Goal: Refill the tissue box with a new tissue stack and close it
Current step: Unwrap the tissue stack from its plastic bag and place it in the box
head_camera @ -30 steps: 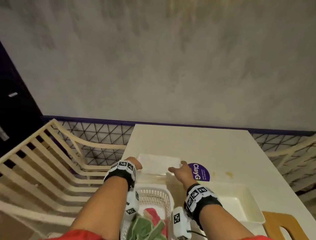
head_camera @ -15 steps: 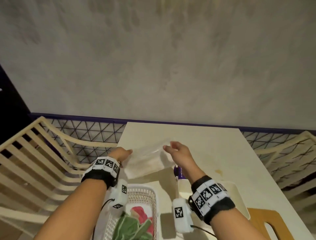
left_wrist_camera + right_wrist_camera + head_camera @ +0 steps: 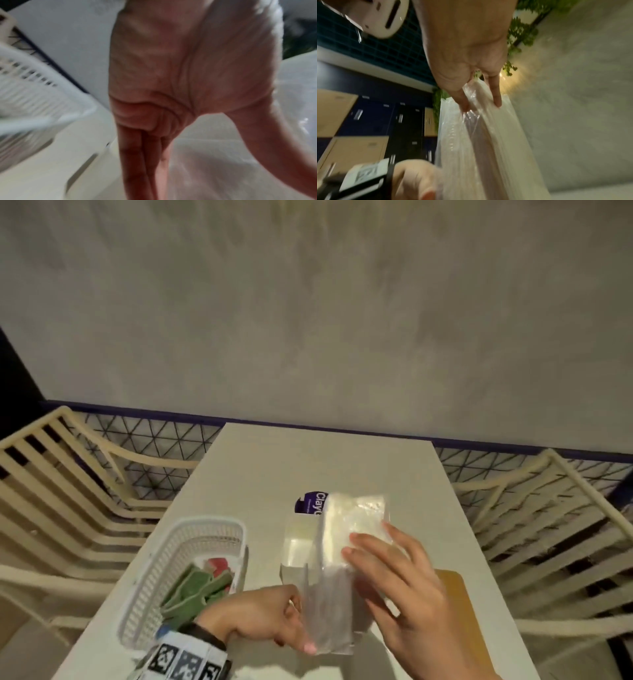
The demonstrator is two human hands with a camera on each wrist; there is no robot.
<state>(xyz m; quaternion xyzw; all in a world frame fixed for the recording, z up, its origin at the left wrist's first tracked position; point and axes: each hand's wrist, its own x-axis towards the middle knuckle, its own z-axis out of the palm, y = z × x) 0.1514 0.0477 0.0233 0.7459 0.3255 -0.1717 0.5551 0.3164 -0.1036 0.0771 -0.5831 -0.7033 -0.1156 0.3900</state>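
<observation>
The new tissue stack [image 3: 346,529], white and sealed in clear plastic wrap, is held on end in the air above the table. My right hand [image 3: 370,542] grips its upper part, fingers lying along the side; the right wrist view shows my right hand [image 3: 481,105] with fingertips on the tissue stack [image 3: 488,148]. My left hand [image 3: 301,635] pinches the loose lower end of the wrap. In the left wrist view my left hand [image 3: 154,148] is blurred, beside the plastic wrap [image 3: 223,169]. The white open tissue box [image 3: 296,542] lies on the table, partly hidden behind the stack.
A white slotted basket [image 3: 154,587] with green and red cloths stands at the left of the white table [image 3: 308,460]. A round purple sticker [image 3: 308,503] lies behind the box. A wooden board [image 3: 455,601] sits at the right. Slatted chairs flank the table.
Both hands lifted the wrapped stack off the far part of the table, brought it closer and turned it on end. My left hand has shifted to the wrap's lower end.
</observation>
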